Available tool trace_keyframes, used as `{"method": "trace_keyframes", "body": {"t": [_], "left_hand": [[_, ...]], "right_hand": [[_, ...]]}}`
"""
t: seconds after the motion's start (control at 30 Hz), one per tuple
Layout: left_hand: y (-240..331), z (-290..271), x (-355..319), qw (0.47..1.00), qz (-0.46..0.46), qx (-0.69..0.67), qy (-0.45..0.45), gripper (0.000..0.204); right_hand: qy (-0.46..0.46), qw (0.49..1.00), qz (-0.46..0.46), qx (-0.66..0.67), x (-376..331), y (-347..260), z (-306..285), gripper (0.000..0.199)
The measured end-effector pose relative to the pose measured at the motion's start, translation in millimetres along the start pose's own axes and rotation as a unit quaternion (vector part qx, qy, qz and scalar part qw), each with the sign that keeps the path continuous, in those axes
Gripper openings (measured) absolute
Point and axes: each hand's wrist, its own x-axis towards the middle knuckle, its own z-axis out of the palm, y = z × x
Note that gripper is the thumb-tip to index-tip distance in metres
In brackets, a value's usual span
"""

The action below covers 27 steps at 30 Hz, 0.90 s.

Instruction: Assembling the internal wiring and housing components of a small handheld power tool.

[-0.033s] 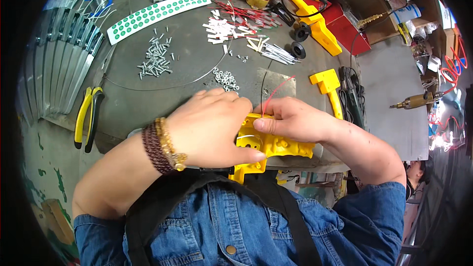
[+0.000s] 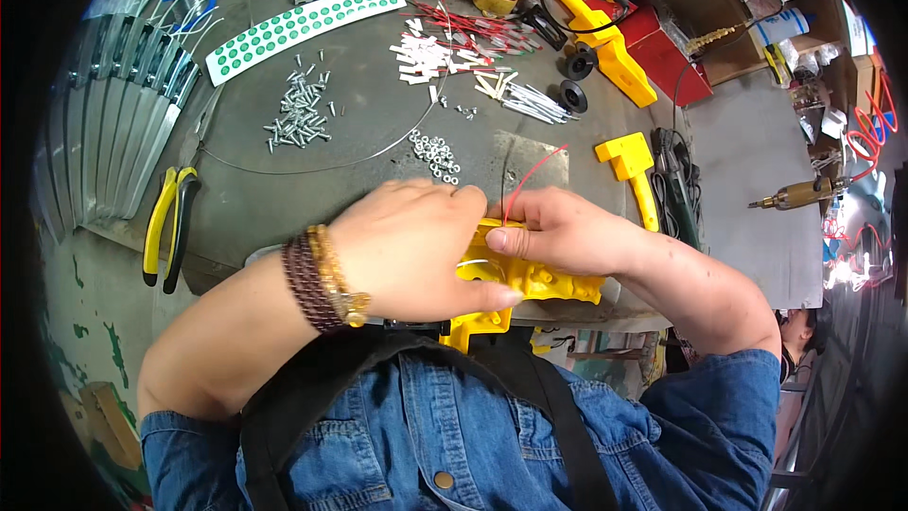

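A yellow plastic housing (image 2: 558, 286) with moulded posts inside is held close in front of my chest. My right hand (image 2: 558, 232) grips its upper right part, thumb pressed on the inner side. From beside that thumb rise a red wire (image 2: 535, 173) and a thin black wire (image 2: 504, 170). My left hand (image 2: 407, 241), with beaded bracelets at the wrist, curls over the housing's left part. Its thumb lies across the front, and its fingertips are hidden. Near the left thumb a short white wire (image 2: 480, 262) shows inside the housing.
Hex nuts (image 2: 435, 153) and screws (image 2: 298, 114) lie beyond my hands. Yellow-handled pliers (image 2: 170, 227) rest at the left edge. A smaller yellow part (image 2: 629, 161) is to the right, near a hanging screwdriver (image 2: 794, 196). Metal blades (image 2: 123, 114) stand far left.
My left hand has slid slightly to the right and nearer to me, its thumb reaching further across the housing. The black wire's upper end has shifted. My right hand stays put.
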Motion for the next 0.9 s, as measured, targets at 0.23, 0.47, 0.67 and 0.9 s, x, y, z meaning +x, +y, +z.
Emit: {"method": "trace_keyframes", "body": {"t": [0.23,0.47,0.67,0.9], "left_hand": [[7,11,16,0.996,-0.062,0.017,0.057,0.049],[-8,12,12,0.998,-0.030,-0.005,0.056,0.053],[-22,2,12,0.996,-0.004,-0.084,-0.030,0.068],[-24,3,12,0.997,0.010,-0.073,-0.013,0.070]], "right_hand": [[0.026,0.998,-0.027,0.057,9,17,9,0.037],[-0.031,0.997,-0.009,-0.075,28,-19,-78,0.029],[0.318,0.813,-0.156,-0.462,113,15,-108,0.019],[0.404,0.774,-0.115,-0.474,41,-6,-110,0.031]]}}
